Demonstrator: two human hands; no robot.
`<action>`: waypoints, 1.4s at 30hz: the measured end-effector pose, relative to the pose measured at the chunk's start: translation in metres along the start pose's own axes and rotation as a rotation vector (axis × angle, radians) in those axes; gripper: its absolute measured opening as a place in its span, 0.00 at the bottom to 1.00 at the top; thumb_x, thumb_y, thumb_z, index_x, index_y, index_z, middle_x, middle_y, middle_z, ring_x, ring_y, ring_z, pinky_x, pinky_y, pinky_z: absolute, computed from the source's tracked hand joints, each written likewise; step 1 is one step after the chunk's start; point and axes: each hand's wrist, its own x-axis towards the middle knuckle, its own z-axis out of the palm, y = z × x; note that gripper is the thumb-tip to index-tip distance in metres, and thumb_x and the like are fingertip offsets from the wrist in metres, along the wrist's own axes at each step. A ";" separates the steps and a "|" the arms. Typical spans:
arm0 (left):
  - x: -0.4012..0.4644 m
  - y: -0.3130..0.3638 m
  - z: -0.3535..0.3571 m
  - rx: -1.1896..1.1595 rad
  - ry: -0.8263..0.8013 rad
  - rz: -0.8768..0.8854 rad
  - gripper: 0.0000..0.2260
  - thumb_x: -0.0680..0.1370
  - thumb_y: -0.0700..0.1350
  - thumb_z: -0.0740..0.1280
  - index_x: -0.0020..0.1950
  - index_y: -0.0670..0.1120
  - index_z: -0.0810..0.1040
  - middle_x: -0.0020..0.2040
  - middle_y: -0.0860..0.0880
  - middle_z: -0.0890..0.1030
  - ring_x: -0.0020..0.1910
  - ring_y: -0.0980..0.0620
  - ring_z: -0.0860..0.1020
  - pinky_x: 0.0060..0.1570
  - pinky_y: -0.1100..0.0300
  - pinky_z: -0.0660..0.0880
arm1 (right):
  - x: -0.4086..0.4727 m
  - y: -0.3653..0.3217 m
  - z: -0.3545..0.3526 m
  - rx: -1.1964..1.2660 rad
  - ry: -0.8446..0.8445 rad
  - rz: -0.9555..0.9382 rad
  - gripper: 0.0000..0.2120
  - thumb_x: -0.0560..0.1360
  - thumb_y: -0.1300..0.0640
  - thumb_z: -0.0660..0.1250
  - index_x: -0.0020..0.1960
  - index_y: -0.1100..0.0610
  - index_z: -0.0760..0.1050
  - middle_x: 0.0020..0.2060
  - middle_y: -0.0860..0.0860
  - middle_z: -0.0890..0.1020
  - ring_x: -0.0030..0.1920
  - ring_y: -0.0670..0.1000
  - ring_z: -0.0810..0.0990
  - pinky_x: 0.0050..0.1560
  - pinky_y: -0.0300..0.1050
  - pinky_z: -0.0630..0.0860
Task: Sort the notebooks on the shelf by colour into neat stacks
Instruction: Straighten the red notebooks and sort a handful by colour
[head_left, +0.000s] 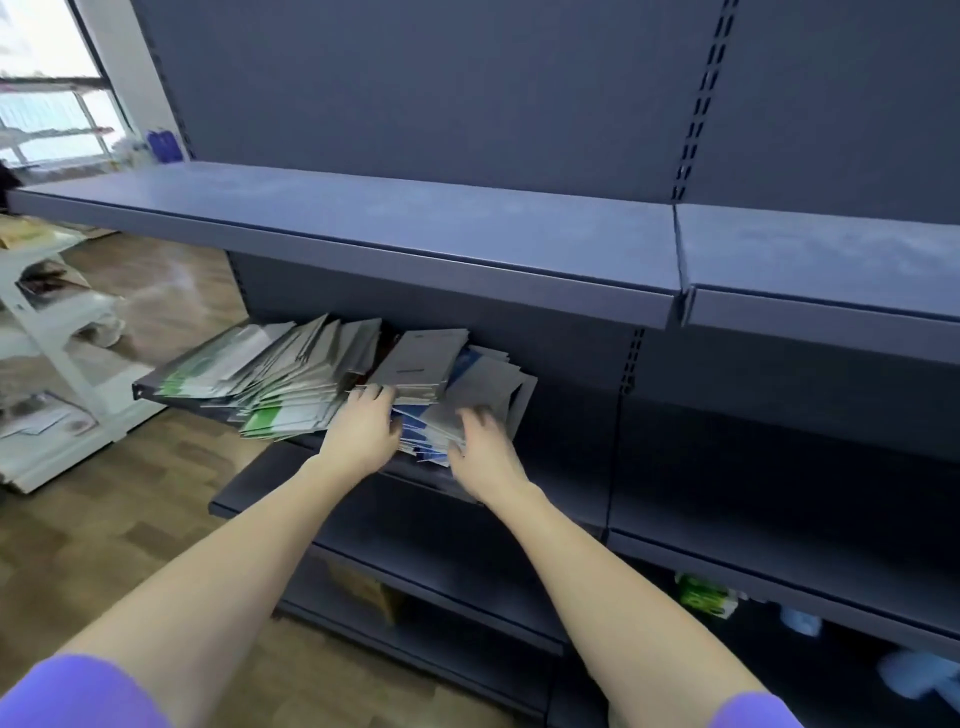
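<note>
A messy spread of thin notebooks lies on the second shelf (171, 397) of a dark blue-grey rack. Green-and-white notebooks (270, 384) fan out on the left. A grey notebook (421, 364) lies on top in the middle, with blue notebooks (418, 439) beneath it and grey ones (483, 395) to the right. My left hand (363, 431) reaches into the pile, its fingertips under the front edge of the grey notebook. My right hand (480, 447) rests on the grey notebooks at the right, fingers bent and blurred.
A bare upper shelf (363, 218) juts out above the pile. Lower shelves (415, 530) hold a cardboard box (363, 587) and a green-and-white pack (706, 597). A white rack (57, 364) with papers stands on the left on the wooden floor (104, 519).
</note>
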 end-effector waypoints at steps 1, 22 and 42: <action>0.007 -0.006 0.000 -0.002 0.001 -0.006 0.15 0.78 0.42 0.64 0.64 0.40 0.75 0.60 0.38 0.77 0.60 0.36 0.72 0.57 0.46 0.70 | 0.009 -0.004 0.002 -0.003 0.017 0.001 0.23 0.80 0.58 0.63 0.73 0.60 0.66 0.68 0.59 0.70 0.68 0.60 0.68 0.68 0.52 0.68; 0.078 -0.110 0.021 -0.281 -0.126 0.392 0.17 0.77 0.46 0.66 0.65 0.50 0.80 0.64 0.47 0.79 0.62 0.42 0.75 0.58 0.51 0.75 | 0.098 -0.074 0.052 0.283 0.428 0.701 0.10 0.79 0.58 0.67 0.57 0.60 0.70 0.47 0.53 0.77 0.46 0.53 0.78 0.44 0.45 0.73; 0.086 -0.132 0.014 -0.290 -0.281 0.479 0.14 0.80 0.42 0.66 0.65 0.46 0.80 0.64 0.48 0.81 0.63 0.48 0.78 0.63 0.57 0.73 | 0.073 -0.085 0.059 0.883 0.631 0.829 0.15 0.75 0.66 0.63 0.62 0.60 0.71 0.45 0.57 0.81 0.36 0.52 0.84 0.52 0.52 0.83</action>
